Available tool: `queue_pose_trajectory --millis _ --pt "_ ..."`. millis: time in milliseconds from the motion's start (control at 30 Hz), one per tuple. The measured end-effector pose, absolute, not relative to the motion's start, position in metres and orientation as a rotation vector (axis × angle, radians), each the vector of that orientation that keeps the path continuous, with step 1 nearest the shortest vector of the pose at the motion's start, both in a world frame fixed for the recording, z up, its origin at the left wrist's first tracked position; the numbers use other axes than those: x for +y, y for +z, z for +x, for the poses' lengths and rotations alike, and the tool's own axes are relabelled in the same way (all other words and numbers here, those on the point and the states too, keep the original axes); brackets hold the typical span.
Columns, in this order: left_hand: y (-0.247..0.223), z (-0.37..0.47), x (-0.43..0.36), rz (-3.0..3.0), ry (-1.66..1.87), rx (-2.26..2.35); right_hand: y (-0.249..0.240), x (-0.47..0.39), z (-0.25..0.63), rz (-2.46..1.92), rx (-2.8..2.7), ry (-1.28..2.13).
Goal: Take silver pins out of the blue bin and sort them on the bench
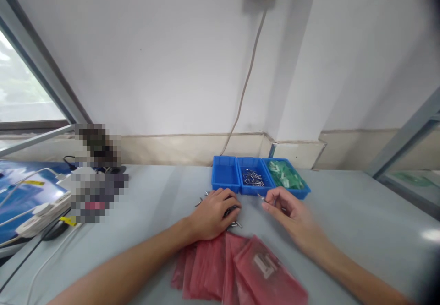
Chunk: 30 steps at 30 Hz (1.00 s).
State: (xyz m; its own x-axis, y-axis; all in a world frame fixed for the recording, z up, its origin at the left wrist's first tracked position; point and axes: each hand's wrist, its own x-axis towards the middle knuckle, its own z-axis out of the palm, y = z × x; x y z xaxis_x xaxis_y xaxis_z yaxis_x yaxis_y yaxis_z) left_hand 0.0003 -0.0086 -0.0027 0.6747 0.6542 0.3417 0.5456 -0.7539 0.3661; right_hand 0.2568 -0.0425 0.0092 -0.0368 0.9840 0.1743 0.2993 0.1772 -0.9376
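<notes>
My left hand (216, 213) rests with curled fingers over a pile of small metal pins (235, 225), some showing beyond its edges. Between the thumb and index finger of my right hand (287, 211) is a small metal pin (261, 198), in front of the bins. Red translucent bags (209, 268) lie fanned out below my left hand, and the rightmost one holds a pale item. Behind my hands stand three joined blue bins: the left bin (225, 172) shows a bare floor, the middle bin (253, 190) holds metal pins and the right bin (305, 190) holds green bags.
Power strips (43, 213) with cables and a black mouse (55, 230) are at the left, beside a blurred-out patch. A metal frame post (405, 144) stands at the right. A cable (249, 71) hangs down the wall behind the bins.
</notes>
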Motion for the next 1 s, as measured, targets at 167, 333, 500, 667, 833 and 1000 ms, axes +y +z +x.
queue_pose_trajectory --millis 167,333,500,667,833,1000 --pt "-0.002 0.001 -0.009 2.654 0.677 0.958 0.007 -0.039 0.26 -1.271 -1.553 0.902" --pt "-0.003 0.0 -0.009 2.652 0.675 0.948 0.004 -0.037 0.263 -1.271 -1.573 0.905" --pt "-0.004 0.0 -0.009 2.645 0.688 0.95 0.001 -0.037 0.264 -1.269 -1.517 0.977" --pt "-0.004 0.001 -0.008 2.652 0.682 0.957 -0.005 -0.033 0.268 -1.225 -1.473 1.052" --pt "-0.003 0.001 -0.009 2.652 0.67 0.958 -0.013 -0.029 0.271 -1.174 -1.459 1.092" --pt "-0.003 0.001 -0.009 2.655 0.68 0.957 -0.012 -0.029 0.269 -1.148 -1.454 1.1"
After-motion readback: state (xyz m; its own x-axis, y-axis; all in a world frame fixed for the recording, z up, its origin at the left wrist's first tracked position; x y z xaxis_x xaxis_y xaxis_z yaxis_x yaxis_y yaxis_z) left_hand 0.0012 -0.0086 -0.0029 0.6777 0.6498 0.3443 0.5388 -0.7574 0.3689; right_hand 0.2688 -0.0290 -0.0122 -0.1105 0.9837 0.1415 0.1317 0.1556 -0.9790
